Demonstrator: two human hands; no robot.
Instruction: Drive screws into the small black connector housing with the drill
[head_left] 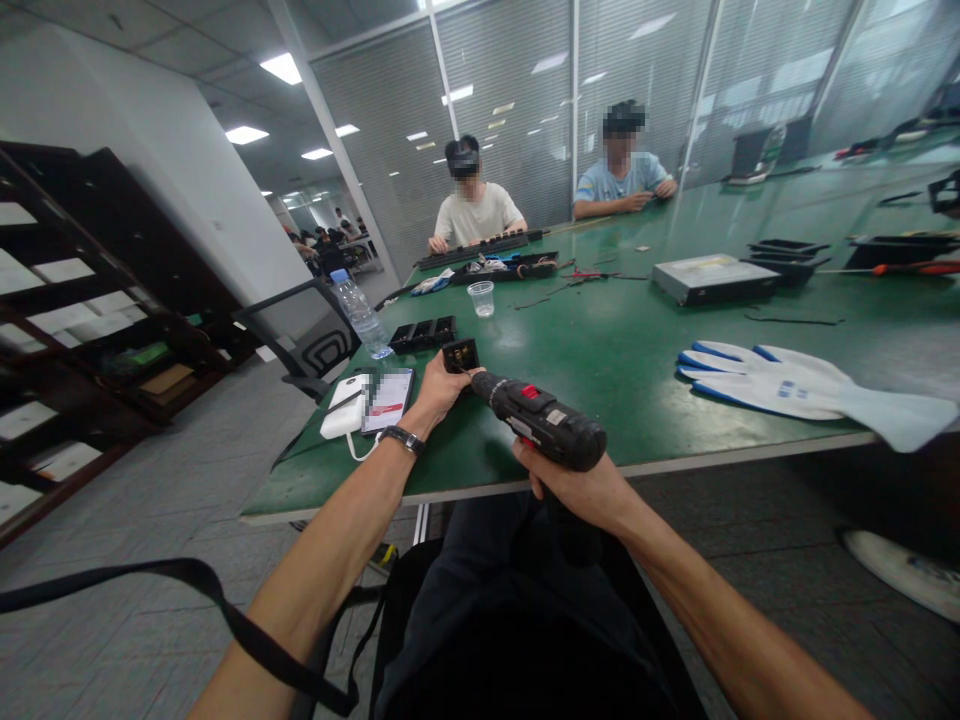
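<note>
My right hand [566,485] is wrapped round the grip of a black cordless drill [544,412] with a red switch on top. The drill's nose points forward and left, at a small black box-like part [460,354] with brassy bits inside. That part is gripped by my left hand [444,388], just above the green table [592,345]; whether the bit touches it I cannot tell. Left of my wrist lie a phone [388,400] and a white device [342,405] with a cable. A black tray with compartments [424,334] sits just beyond my left hand.
A water bottle [361,315] stands at the table's left edge, and a clear plastic cup [481,298] farther in. To the right lie a white-and-blue glove [787,385] and a flat metal-topped drive [712,277]. Two people sit across the table, near loose wires and black parts.
</note>
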